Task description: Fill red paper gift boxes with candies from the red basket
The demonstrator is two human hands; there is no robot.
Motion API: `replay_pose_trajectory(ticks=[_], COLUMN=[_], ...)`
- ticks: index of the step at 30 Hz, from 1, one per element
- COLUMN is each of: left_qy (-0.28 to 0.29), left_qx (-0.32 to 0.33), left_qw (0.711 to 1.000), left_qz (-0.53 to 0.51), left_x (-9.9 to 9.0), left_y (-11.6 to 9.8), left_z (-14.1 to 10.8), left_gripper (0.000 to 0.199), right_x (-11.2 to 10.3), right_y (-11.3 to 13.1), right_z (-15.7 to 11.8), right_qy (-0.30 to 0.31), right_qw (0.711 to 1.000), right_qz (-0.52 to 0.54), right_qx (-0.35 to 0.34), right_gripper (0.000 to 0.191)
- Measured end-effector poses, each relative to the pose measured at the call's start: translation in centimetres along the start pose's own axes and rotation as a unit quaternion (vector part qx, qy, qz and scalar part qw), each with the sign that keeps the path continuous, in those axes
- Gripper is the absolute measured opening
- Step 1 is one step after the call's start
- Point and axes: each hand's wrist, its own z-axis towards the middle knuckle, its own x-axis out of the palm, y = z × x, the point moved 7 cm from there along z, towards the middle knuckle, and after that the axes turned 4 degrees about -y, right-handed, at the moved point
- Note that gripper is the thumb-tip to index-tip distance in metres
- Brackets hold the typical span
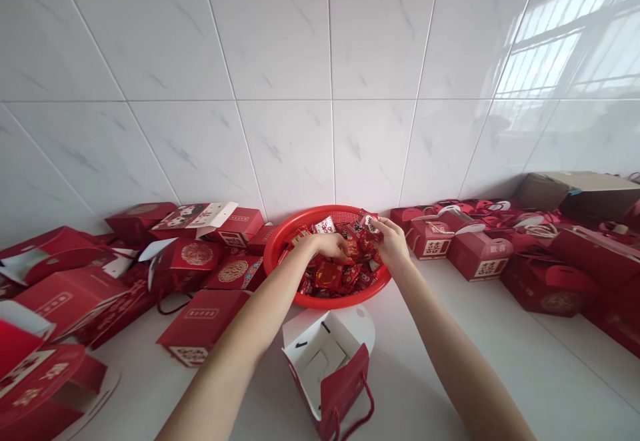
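Note:
A red plastic basket (pixel 300 299) full of red-wrapped candies (pixel 327 275) stands against the wall. My left hand (pixel 331 246) reaches into it, fingers curled down among the candies; what they grip, if anything, is hidden. Over the basket's right side, my right hand (pixel 393 241) pinches a red and white candy packet (pixel 369 222) between thumb and fingers. In front of the basket sits an open gift box (pixel 320 367), red outside and white inside, with a dark red cord handle. No candies show inside the box.
Several red gift boxes (pixel 207 321) crowd the left side of the white surface. More small red boxes (pixel 480 254) line the right, with a brown cardboard box (pixel 585 191) behind them. A tiled wall (pixel 280 147) closes off the back.

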Motion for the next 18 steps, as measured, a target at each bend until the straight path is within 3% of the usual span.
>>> replay_pose_trajectory(ticks=[4, 8, 14, 18], left_qy=[-0.038, -0.122, -0.200, -0.154], left_qx=[0.012, 0.042, 0.125, 0.164], left_qw=[0.999, 0.992, 0.968, 0.966], left_qz=[0.014, 0.008, -0.086, -0.131], left_x=[-0.5, -2.3, -2.7, -0.9], left_y=[-0.6, -1.2, -1.8, -2.7], left_z=[-0.5, -2.5, -9.9, -15.7], left_gripper=[0.016, 0.022, 0.034, 0.036], right_x=[0.1, 0.6, 2.7, 4.4], right_y=[0.2, 1.1, 4.5, 7.6], right_z=[-0.2, -0.7, -3.3, -6.8], right_qy=[0.004, 0.017, 0.090, 0.160], right_qw=[1.000, 1.000, 0.996, 0.986], right_qz=[0.002, 0.006, 0.014, -0.005], right_qx=[-0.006, -0.018, -0.024, -0.040], right_gripper=[0.033, 0.035, 0.034, 0.026])
